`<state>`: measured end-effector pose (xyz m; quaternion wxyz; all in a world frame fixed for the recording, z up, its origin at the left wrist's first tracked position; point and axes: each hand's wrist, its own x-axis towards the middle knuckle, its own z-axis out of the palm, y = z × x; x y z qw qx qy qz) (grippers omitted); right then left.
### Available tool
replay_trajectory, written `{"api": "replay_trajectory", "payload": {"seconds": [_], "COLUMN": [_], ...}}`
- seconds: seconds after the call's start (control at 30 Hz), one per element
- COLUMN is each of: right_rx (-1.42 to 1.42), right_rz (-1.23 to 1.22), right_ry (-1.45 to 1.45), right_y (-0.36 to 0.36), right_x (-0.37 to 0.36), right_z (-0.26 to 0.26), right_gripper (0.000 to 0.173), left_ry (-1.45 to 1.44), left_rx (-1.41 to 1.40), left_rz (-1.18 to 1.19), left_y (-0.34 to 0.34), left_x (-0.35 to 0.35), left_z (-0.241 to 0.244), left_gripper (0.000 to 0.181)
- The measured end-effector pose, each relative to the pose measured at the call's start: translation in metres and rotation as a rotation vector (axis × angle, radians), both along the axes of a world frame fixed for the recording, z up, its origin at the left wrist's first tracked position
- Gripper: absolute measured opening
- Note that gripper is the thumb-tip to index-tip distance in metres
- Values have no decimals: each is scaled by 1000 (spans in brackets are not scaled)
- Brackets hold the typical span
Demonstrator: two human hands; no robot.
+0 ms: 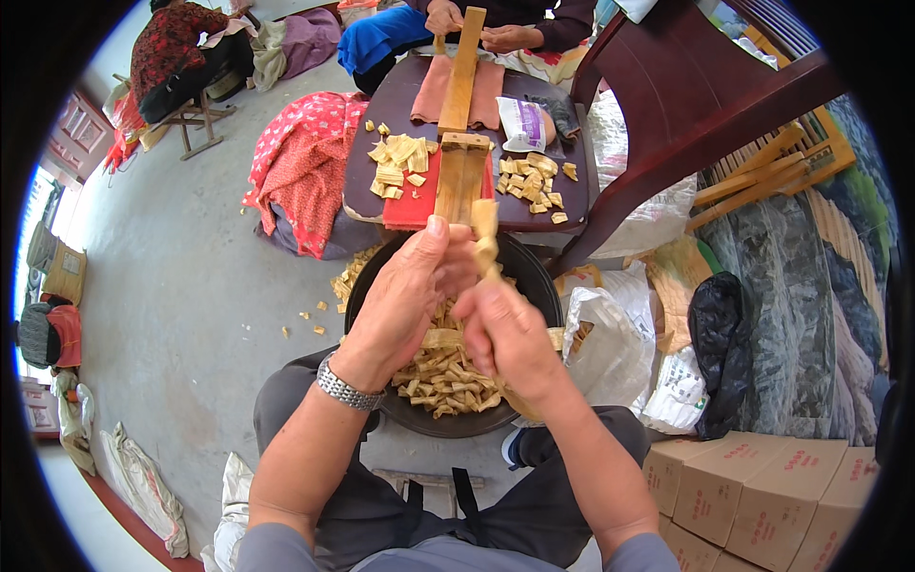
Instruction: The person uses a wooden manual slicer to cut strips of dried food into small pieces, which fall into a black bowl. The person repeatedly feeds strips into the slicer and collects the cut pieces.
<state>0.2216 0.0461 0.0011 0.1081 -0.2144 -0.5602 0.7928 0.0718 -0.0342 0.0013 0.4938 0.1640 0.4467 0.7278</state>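
Observation:
A pale yellow fibrous strip [486,248] is twisted or knotted along its visible length, its flat upper end beside the wooden board [460,179]. My right hand [506,330] is closed around the strip's lower end. At the near end of the board is my left hand [418,289], thumb up and fingers alongside the strip; whether it grips the strip or the board is hard to see. Below both hands stands a black basin [452,426] with many folded yellow pieces [447,390] in it. Another flat strip [442,339] lies across them.
A dark red chair seat [515,221] carries yellow piece piles [400,159] [530,182] and a white packet [522,123]. Opposite, a co-worker's hands [512,38] work by a second board [465,71]. White sacks [607,350] and cardboard boxes [761,490] stand at right.

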Motion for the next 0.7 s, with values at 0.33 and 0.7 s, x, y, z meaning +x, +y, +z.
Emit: {"api": "replay_trajectory", "payload": {"seconds": [0.33,0.7], "right_rx": [691,1444], "right_rz": [-261,-300], "right_ry": [34,206], "right_y": [40,22], "right_x": [-7,3], "right_z": [-13,6], "right_gripper": [53,52], "left_ry": [96,-378], "left_rx": [-122,-78], "left_rz": [-593,-224], "left_y": [-13,-15], "left_x": [28,4], "left_z": [-10,7], "left_gripper": [45,14]}}
